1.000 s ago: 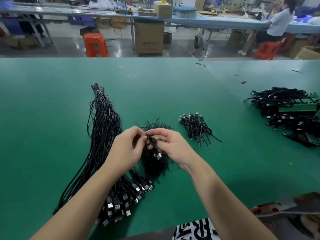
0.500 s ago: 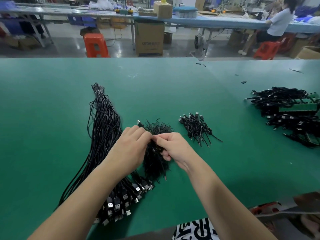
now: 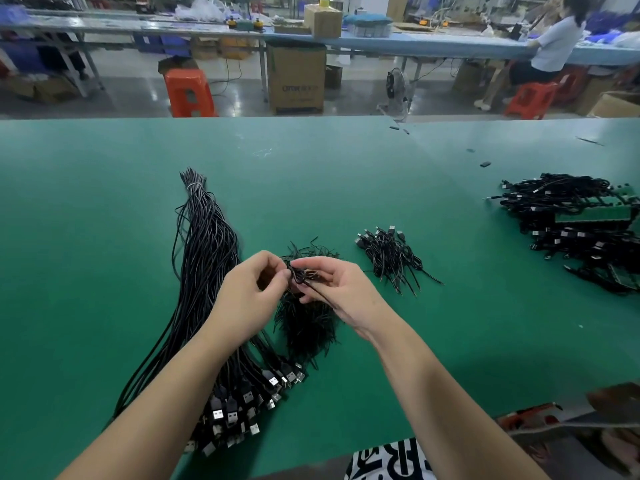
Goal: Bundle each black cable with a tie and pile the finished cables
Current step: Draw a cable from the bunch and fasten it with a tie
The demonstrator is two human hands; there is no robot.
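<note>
While a small coiled black cable is held up over the middle of the green desk, a tie appears to be being twisted round it, so the bundling step is judged to be in hand rather than the piling. The cable is pinched between the fingertips of the left hand and those of the right hand, both with fingers curled in on it; the tie itself is too thin to be made out with certainty. Directly beneath the hands a heap of loose ties is seen. The long sheaf of unbundled cables lies at about 9 o'clock from the hands, its plugs towards the near edge. A small pile of finished cables rests at about 2 o'clock, near the hands, and a larger heap is seen well apart at the far right. Next, the twist would need to be closed tight, and the bundle then carried to the 2 o'clock pile.
</note>
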